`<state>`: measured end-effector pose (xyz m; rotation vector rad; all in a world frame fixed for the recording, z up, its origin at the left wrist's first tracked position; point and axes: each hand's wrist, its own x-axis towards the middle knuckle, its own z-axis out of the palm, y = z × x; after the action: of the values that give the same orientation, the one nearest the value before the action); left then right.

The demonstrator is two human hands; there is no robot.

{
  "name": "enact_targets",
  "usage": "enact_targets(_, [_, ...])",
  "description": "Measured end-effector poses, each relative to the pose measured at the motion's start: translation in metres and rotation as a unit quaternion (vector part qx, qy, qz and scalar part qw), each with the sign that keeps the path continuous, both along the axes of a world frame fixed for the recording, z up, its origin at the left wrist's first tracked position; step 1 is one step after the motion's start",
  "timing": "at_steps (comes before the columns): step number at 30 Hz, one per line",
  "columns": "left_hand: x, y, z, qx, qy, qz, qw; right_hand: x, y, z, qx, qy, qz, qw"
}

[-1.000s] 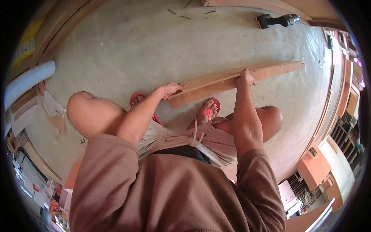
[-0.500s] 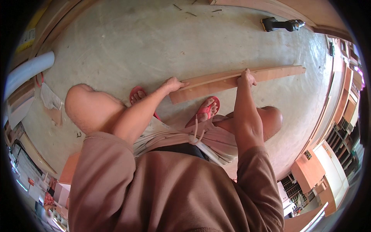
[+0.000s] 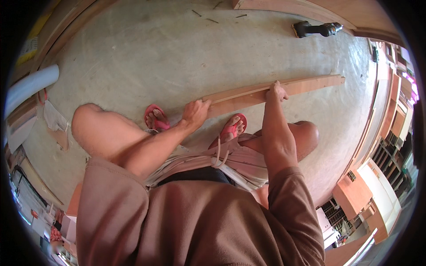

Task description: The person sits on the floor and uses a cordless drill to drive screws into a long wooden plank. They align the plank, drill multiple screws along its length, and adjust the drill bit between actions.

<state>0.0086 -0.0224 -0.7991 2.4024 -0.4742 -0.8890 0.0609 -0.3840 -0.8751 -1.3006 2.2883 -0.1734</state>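
A long wooden plank (image 3: 306,85) lies on edge across the concrete floor in front of my feet. My left hand (image 3: 196,113) grips its left end. My right hand (image 3: 276,92) is closed over its top edge near the middle. I am bent low over the plank, with knees apart and red sandals (image 3: 155,119) on both feet just behind it.
A dark power tool (image 3: 316,29) lies on the floor at the upper right, next to wooden boards (image 3: 310,9) along the top. A white pipe (image 3: 31,84) lies at the left. Wooden shelving (image 3: 395,119) lines the right side.
Both hands have stayed on the plank. The view has shifted slightly, and the plank sits a little lower in the picture.
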Motion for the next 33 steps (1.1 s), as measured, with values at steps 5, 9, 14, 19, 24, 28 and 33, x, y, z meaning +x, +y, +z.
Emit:
enact_targets(5, [0.0, 0.002, 0.002, -0.018, -0.02, 0.002, 1.0, 0.002, 0.019, 0.023, 0.019, -0.039, 0.012, 0.999])
enact_targets(9, [0.001, -0.002, -0.002, -0.031, 0.014, 0.018, 0.999, 0.002, 0.007, 0.031, 0.012, -0.037, -0.028, 0.999])
enact_targets(14, [0.0, -0.001, -0.014, -0.035, -0.01, 0.028, 0.999, 0.004, 0.008, 0.049, 0.034, -0.018, -0.046, 0.998])
enact_targets(19, [0.002, -0.003, -0.008, -0.012, 0.002, 0.024, 1.0, -0.01, 0.0, 0.034, 0.028, -0.03, -0.051, 0.998])
enact_targets(24, [0.008, -0.002, -0.002, -0.012, 0.021, 0.026, 0.999, -0.014, -0.003, 0.024, 0.024, -0.022, -0.052, 0.998])
enact_targets(28, [0.009, -0.003, -0.003, -0.008, 0.027, 0.026, 0.999, -0.023, -0.006, 0.021, 0.026, -0.053, -0.048, 0.997])
enact_targets(33, [0.012, -0.003, 0.005, -0.001, 0.038, 0.021, 0.999, -0.017, 0.001, 0.026, 0.043, -0.076, -0.052, 0.995])
